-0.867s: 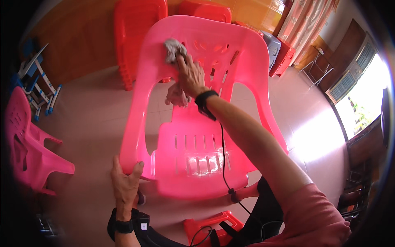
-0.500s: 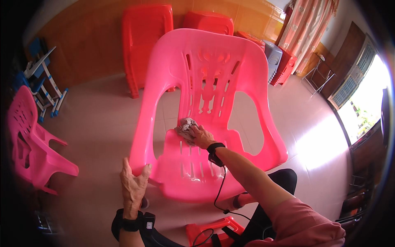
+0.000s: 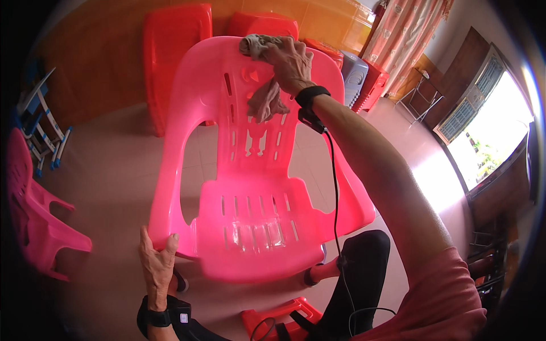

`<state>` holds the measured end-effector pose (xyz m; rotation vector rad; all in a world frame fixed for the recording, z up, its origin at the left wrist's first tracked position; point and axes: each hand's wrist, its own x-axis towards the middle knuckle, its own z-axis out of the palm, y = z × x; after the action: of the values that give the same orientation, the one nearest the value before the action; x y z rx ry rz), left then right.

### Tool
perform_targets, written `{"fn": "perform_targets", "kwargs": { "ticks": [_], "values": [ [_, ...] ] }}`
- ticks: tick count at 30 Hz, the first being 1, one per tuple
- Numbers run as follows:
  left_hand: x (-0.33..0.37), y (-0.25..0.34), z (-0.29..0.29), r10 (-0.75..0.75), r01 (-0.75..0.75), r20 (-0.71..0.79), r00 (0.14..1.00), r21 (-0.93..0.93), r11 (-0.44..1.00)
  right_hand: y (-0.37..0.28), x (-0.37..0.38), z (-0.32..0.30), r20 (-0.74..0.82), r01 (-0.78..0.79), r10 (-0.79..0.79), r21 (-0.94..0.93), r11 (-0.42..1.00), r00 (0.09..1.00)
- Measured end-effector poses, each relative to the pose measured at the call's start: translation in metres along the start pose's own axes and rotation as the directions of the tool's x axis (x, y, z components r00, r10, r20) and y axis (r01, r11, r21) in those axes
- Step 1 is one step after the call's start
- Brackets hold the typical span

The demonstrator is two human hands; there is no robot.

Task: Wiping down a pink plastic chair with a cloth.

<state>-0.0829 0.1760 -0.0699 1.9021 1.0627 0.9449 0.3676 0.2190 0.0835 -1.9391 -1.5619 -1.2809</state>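
Daylight floods in from the window [image 3: 483, 133] at three o'clock, blown out to white and throwing a bright patch on the floor [image 3: 438, 187], glare sheens the pink chair [image 3: 250, 227] seat, while fisheye bending and dark vignetting blur the rim
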Motion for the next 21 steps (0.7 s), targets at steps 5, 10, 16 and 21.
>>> {"fn": "perform_targets", "kwargs": {
  "ticks": [5,10,16,21],
  "values": [
    [0.004,0.017,0.001,-0.034,0.034,0.015,0.999,0.007,0.999,0.001,-0.096,0.017,0.184,-0.01,0.008,0.011,1.0,0.983],
    [0.003,0.019,0.007,-0.011,0.011,-0.01,1.0,-0.06,0.998,-0.036,-0.198,0.029,0.355,-0.115,0.085,0.065,0.991,0.931],
    [0.001,0.011,0.007,-0.009,0.008,-0.008,1.0,-0.08,0.997,-0.034,-0.176,0.017,0.378,-0.098,-0.028,0.31,0.946,0.925],
    [0.0,0.005,0.002,0.021,-0.02,0.006,1.0,-0.122,0.992,0.043,-0.062,-0.019,-0.003,-0.087,0.087,-0.02,0.996,0.996]
  ]
}}
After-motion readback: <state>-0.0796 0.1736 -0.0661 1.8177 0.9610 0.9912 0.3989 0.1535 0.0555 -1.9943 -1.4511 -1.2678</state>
